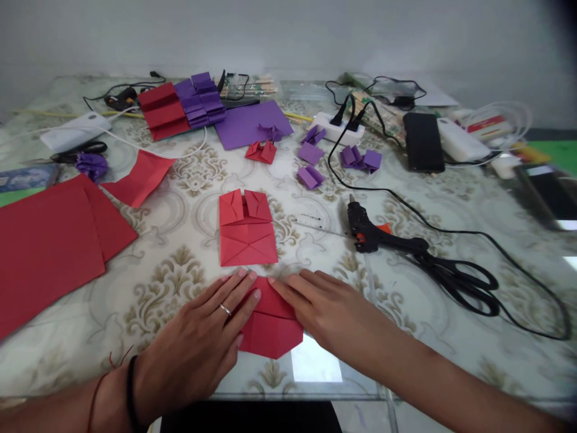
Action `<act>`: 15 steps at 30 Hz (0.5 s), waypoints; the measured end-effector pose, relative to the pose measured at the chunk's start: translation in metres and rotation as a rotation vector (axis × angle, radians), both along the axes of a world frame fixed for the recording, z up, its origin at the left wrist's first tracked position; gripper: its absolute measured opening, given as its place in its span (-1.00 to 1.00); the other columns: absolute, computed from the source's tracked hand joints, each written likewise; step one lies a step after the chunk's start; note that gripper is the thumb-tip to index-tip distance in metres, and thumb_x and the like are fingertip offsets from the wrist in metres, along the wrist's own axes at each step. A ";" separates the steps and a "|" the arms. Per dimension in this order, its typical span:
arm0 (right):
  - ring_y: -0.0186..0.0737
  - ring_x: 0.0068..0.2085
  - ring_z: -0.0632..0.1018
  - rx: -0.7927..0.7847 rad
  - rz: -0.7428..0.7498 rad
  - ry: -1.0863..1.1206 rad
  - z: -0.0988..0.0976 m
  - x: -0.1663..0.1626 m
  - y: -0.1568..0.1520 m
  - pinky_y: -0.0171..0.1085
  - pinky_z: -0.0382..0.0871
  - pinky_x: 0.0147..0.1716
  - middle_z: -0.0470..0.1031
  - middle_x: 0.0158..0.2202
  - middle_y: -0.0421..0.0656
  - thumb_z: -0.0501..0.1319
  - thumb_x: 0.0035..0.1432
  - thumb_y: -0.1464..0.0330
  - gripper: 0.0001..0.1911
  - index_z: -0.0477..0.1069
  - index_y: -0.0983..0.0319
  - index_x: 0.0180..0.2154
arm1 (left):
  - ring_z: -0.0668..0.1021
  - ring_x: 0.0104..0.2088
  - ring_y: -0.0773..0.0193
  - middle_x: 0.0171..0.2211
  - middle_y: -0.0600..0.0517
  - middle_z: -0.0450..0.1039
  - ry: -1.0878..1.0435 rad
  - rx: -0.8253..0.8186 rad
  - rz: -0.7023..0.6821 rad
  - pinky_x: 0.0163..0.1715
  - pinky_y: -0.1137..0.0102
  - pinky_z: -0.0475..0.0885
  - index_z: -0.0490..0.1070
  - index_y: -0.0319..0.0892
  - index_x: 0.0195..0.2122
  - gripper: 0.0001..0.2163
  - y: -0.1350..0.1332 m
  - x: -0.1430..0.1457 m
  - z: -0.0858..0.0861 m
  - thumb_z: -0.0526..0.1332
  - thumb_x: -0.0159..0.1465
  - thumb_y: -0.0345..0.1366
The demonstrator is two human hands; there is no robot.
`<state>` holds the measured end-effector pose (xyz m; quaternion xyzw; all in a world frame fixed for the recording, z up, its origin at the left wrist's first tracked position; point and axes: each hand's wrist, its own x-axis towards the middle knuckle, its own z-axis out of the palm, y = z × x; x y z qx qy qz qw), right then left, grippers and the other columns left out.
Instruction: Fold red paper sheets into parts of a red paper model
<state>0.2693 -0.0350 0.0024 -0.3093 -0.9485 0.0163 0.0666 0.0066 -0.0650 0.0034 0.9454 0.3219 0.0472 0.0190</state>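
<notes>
A sheet of red folded paper (pixel 273 337) lies on the table close to me, creased across and with angled lower corners. My left hand (pixel 202 325), wearing a ring, lies with straight fingers over its left part. My right hand (pixel 315 300) rests along the paper's upper right edge, fingers stretched out flat. Both hands press the paper from above and cover its sides. Just beyond my fingertips is a red folded paper piece (pixel 247 243) with two raised flaps at its far end.
Red sheets (pixel 49 246) spread at left. A hot glue gun (pixel 367 228) and black-handled scissors (pixel 460 282) lie at right, a cord looping around them. Purple folded pieces (pixel 311 153), a power strip (pixel 338 129), a phone (pixel 424 141) and a purple sheet (pixel 243 123) are farther back.
</notes>
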 end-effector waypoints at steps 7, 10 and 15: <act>-0.03 -0.21 0.56 0.011 -0.027 -0.025 0.001 0.008 -0.002 -0.05 0.55 -0.25 0.56 -0.18 -0.08 0.29 0.22 0.54 -0.58 0.48 0.41 0.12 | 0.26 0.45 -0.11 0.45 -0.35 0.17 -0.037 -0.040 -0.075 0.43 0.06 0.10 0.35 -0.35 0.26 -0.58 0.011 0.018 -0.006 0.14 0.40 -0.35; -0.01 -0.17 0.56 0.035 -0.048 -0.020 -0.001 0.009 -0.006 -0.06 0.52 -0.21 0.58 -0.14 -0.06 0.30 0.18 0.55 -0.52 0.46 0.43 0.15 | 0.25 0.46 -0.10 0.48 -0.29 0.12 -0.052 -0.062 -0.105 0.39 0.06 0.19 0.25 -0.26 0.36 -0.51 0.015 0.018 -0.010 0.12 0.41 -0.38; -0.06 -0.22 0.53 0.082 -0.057 -0.024 0.001 0.009 -0.013 -0.10 0.45 -0.21 0.59 -0.20 -0.07 0.28 0.13 0.58 -0.53 0.50 0.48 0.11 | 0.17 0.49 -0.05 0.51 -0.24 0.03 -0.071 -0.078 -0.107 0.41 0.07 0.16 0.21 -0.22 0.40 -0.51 0.016 0.013 -0.011 0.10 0.44 -0.38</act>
